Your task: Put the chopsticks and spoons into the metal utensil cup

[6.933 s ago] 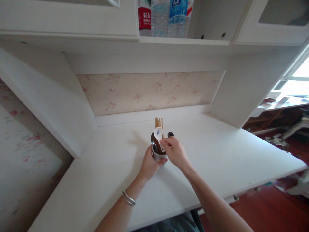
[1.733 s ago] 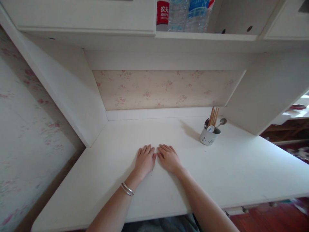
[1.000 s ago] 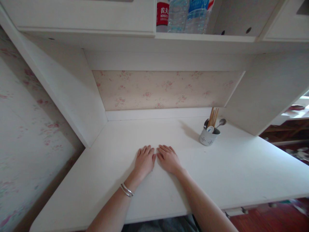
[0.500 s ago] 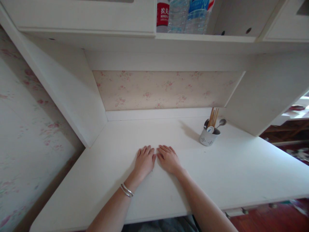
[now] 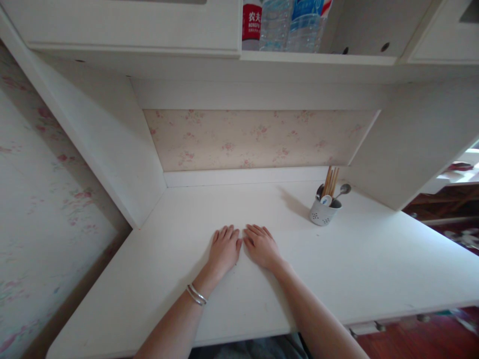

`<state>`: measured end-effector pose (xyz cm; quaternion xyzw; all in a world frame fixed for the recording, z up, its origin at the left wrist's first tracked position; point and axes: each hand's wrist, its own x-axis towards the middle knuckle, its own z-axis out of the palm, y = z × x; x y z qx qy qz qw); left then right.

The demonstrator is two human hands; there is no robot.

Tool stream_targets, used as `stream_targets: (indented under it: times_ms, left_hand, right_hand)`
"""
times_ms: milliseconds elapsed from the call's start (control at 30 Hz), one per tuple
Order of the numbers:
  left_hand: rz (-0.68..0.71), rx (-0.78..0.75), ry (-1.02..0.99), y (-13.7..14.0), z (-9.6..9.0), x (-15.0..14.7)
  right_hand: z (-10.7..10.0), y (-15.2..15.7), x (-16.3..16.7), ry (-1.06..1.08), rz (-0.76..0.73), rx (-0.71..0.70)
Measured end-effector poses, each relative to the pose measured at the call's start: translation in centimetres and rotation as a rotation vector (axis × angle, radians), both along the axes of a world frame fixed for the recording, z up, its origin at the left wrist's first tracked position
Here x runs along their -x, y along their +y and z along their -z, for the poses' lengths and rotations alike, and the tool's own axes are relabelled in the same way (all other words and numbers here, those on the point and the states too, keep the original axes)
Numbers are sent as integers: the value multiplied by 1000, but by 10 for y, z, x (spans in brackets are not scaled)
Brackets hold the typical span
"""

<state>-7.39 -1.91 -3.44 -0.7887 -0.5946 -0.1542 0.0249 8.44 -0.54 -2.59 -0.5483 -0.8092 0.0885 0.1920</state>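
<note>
My left hand [image 5: 225, 248] lies flat, palm down, on the white desk [image 5: 160, 254], with silver bangles [image 5: 196, 294] round its wrist. Close beside it, my right hand [image 5: 261, 247] rests palm down too, a narrow gap between the two. Neither hand holds anything, and the fingers of both are stretched out on the surface. To the right of my right hand, apart from it, stands a white utensil holder [image 5: 322, 214] with holes in its wall. Wooden chopsticks [image 5: 331, 182] and metal spoons [image 5: 345, 189] stick up from it.
An overhead cabinet [image 5: 134, 30] hangs above the desk; plastic bottles [image 5: 275, 25] stand in its open section. Side panels [image 5: 112, 134] bound the desk's back at left and right. Patterned wallpaper [image 5: 262, 139] covers the back wall. A reddish floor [image 5: 407, 334] shows at lower right.
</note>
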Motion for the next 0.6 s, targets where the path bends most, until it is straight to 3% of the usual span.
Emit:
stream_targets:
  times_ms: [600]
  left_hand:
    - [0,-1,-4,0,-1,0]
  right_hand:
    - [2,1,-1,4,-6,-1]
